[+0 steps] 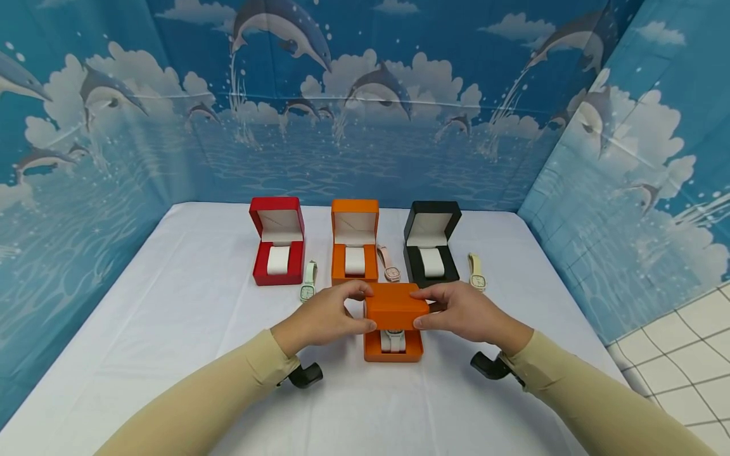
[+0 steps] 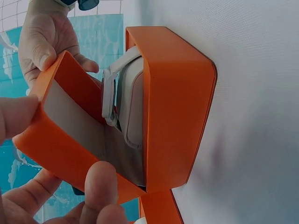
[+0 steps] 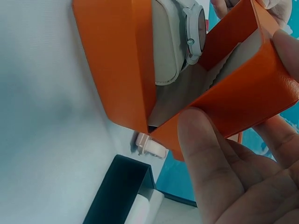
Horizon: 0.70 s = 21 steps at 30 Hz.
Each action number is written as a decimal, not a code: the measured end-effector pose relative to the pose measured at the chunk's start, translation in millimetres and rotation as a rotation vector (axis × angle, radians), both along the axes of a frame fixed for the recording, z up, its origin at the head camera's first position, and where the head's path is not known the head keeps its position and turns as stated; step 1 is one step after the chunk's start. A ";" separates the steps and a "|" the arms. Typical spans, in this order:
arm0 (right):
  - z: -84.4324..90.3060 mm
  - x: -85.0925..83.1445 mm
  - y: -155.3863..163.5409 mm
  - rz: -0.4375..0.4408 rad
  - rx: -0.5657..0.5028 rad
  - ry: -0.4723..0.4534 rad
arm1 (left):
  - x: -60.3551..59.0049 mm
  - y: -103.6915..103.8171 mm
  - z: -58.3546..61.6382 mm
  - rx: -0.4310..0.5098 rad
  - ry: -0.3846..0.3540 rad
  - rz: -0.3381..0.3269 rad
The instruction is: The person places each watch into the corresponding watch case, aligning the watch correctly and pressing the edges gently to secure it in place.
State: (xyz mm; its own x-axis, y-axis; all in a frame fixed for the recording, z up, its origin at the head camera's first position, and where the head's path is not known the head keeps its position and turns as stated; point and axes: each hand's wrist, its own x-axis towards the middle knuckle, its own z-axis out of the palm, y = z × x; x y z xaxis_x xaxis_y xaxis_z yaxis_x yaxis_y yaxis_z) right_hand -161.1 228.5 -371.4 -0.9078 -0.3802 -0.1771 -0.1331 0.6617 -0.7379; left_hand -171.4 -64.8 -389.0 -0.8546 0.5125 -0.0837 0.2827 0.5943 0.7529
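Observation:
An orange watch box [image 1: 393, 357] stands on the table in front of the person, its lid [image 1: 396, 307] tilted partway down over the base. A white watch [image 3: 195, 30] sits around the pale cushion [image 2: 131, 100] inside. My left hand [image 1: 325, 320] grips the lid's left side, with the thumb near its front edge and fingers behind. On the opposite side, my right hand [image 1: 464, 316] holds the lid in the same way. Through the gap under the lid, both wrist views show the light lining and the watch.
Behind stand a red box [image 1: 277, 271], another orange box [image 1: 355, 272] and a black box [image 1: 431, 272], all with raised lids and white cushions. Nearby lie a green watch [image 1: 308, 285], a pink watch [image 1: 390, 269] and a yellow watch [image 1: 476, 275] on the white tablecloth [image 1: 217, 272].

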 end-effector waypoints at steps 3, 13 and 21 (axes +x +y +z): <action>-0.1 0.3 -0.4 -0.010 0.008 -0.004 | 0.5 -0.5 -0.4 0.000 -0.001 -0.005; -1.2 5.2 -2.0 -0.010 0.053 0.027 | 3.6 -0.2 -3.8 0.003 -0.001 -0.017; -6.8 10.6 -2.3 -0.015 0.068 0.059 | 9.1 0.4 -6.8 0.000 0.010 -0.015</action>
